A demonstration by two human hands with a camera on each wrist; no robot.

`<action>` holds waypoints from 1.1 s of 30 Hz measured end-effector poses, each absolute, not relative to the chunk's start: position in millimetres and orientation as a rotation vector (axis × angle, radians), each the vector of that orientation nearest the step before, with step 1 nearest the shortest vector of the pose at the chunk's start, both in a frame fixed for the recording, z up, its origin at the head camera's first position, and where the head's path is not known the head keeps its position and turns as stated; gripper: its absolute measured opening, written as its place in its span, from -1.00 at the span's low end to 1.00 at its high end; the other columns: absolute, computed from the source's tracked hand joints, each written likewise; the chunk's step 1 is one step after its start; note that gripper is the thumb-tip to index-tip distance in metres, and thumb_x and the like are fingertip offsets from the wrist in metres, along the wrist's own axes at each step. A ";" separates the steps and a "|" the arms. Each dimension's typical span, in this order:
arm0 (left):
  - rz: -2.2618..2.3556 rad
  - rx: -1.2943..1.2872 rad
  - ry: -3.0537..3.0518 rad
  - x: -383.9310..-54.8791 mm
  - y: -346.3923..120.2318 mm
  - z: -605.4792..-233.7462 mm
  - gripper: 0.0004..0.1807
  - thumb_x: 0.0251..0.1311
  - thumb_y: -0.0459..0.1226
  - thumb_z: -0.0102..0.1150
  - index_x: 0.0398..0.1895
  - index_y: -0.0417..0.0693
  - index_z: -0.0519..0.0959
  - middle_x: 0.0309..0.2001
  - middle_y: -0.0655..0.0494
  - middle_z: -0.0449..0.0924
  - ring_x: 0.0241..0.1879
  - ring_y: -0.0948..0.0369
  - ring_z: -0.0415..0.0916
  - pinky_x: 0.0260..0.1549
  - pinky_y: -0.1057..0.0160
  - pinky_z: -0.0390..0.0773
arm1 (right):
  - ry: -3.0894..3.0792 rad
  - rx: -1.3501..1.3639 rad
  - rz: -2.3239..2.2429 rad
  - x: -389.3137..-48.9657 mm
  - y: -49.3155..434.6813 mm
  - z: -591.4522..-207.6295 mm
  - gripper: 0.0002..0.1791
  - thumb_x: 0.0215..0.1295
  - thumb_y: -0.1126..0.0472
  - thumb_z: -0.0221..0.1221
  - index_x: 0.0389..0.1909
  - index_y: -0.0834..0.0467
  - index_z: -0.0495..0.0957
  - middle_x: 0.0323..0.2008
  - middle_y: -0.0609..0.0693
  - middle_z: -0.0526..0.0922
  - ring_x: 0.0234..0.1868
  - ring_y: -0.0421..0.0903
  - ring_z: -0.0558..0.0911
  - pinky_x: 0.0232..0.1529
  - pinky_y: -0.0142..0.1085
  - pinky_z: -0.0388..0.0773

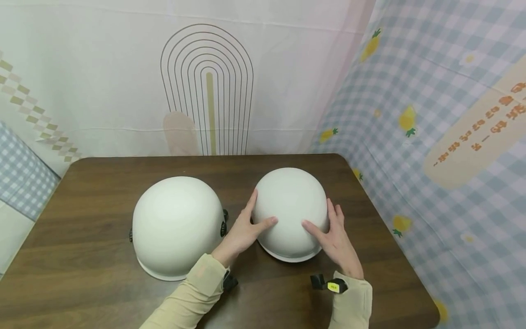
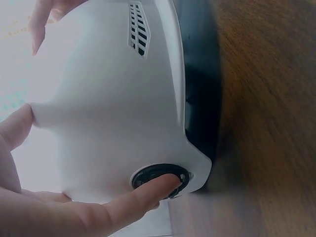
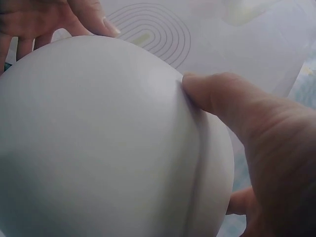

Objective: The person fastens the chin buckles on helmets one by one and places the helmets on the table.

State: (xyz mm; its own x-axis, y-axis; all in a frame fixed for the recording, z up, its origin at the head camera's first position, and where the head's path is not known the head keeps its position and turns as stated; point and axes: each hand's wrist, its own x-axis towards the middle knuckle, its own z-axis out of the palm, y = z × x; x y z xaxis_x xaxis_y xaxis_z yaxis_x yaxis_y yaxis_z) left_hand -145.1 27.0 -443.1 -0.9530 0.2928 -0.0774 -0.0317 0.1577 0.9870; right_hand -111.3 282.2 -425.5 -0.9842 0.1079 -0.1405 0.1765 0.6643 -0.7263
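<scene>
A white helmet (image 1: 289, 201) stands dome up on the right half of the table. Both hands hold it from its two sides. My left hand (image 1: 244, 230) has its thumb on the front of the shell and its fingers along the left side. In the left wrist view, one fingertip lies on a round black fitting (image 2: 160, 177) near the rim. My right hand (image 1: 337, 242) mirrors this, thumb on the front and fingers at the right side. The far fingers are partly hidden by the shell. A slatted vent (image 2: 139, 29) shows on the helmet's side.
A second white helmet (image 1: 174, 219) with black side fittings (image 1: 223, 228) sits left of my left hand. Both rest on a brown wooden table (image 1: 74, 256). A white patterned cloth (image 1: 287, 68) hangs behind, and a blue checked cloth (image 1: 411, 173) borders the right edge.
</scene>
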 end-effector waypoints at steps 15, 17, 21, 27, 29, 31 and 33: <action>1.883 0.277 2.189 -145.4 29.5 -443.5 0.06 0.16 0.02 0.33 0.56 0.28 -0.18 0.54 0.02 -0.18 0.48 0.02 -0.17 0.31 -0.14 0.11 | 2.767 0.216 -1.275 -113.1 285.6 -436.6 0.13 0.19 -0.41 0.13 0.55 -0.15 -0.35 0.51 0.15 -0.46 0.47 0.32 -0.13 0.31 0.27 0.01; 1.891 0.273 2.176 -145.5 30.4 -443.5 0.06 0.18 -0.02 0.33 0.57 0.23 -0.19 0.54 0.03 -0.21 0.49 0.02 -0.19 0.31 -0.14 0.10 | 2.767 0.209 -1.279 -114.2 286.2 -437.8 0.13 0.19 -0.41 0.13 0.55 -0.13 -0.35 0.51 0.15 -0.45 0.47 0.32 -0.13 0.31 0.27 0.01; 1.876 0.248 2.179 -144.7 31.8 -442.8 0.05 0.19 -0.02 0.32 0.57 0.23 -0.18 0.54 0.02 -0.22 0.49 0.02 -0.22 0.32 -0.13 0.08 | 2.750 0.210 -1.291 -116.2 287.2 -440.4 0.13 0.20 -0.40 0.12 0.55 -0.12 -0.35 0.51 0.16 -0.46 0.46 0.32 -0.13 0.31 0.27 0.00; 1.793 0.238 2.252 -143.5 32.2 -441.5 0.02 0.19 0.00 0.31 0.57 0.24 -0.15 0.54 -0.06 -0.19 0.49 -0.04 -0.22 0.32 -0.16 0.07 | 2.741 0.203 -1.265 -118.2 289.1 -443.6 0.12 0.21 -0.41 0.10 0.56 -0.06 -0.32 0.50 0.18 -0.47 0.46 0.32 -0.13 0.33 0.25 -0.02; 1.777 0.237 2.271 -143.6 32.3 -441.5 0.02 0.19 -0.01 0.31 0.57 0.23 -0.13 0.53 -0.06 -0.18 0.49 -0.05 -0.22 0.31 -0.16 0.07 | 2.746 0.202 -1.251 -118.0 289.7 -444.9 0.12 0.21 -0.42 0.09 0.56 -0.05 -0.31 0.51 0.18 -0.45 0.47 0.32 -0.12 0.33 0.26 -0.02; 1.770 0.237 2.281 -143.5 32.8 -441.7 0.00 0.20 -0.03 0.31 0.57 0.22 -0.12 0.53 -0.06 -0.18 0.49 -0.05 -0.21 0.31 -0.16 0.08 | 2.743 0.211 -1.254 -117.5 290.3 -446.2 0.13 0.21 -0.42 0.09 0.56 -0.04 -0.30 0.51 0.17 -0.44 0.47 0.31 -0.11 0.32 0.26 -0.03; 1.757 0.236 2.295 -143.2 33.6 -442.4 0.00 0.20 -0.04 0.31 0.57 0.21 -0.11 0.53 -0.07 -0.17 0.48 -0.06 -0.18 0.30 -0.16 0.10 | 2.731 0.225 -1.261 -117.0 291.1 -447.8 0.13 0.20 -0.43 0.09 0.56 -0.05 -0.30 0.51 0.16 -0.43 0.47 0.30 -0.12 0.32 0.27 -0.03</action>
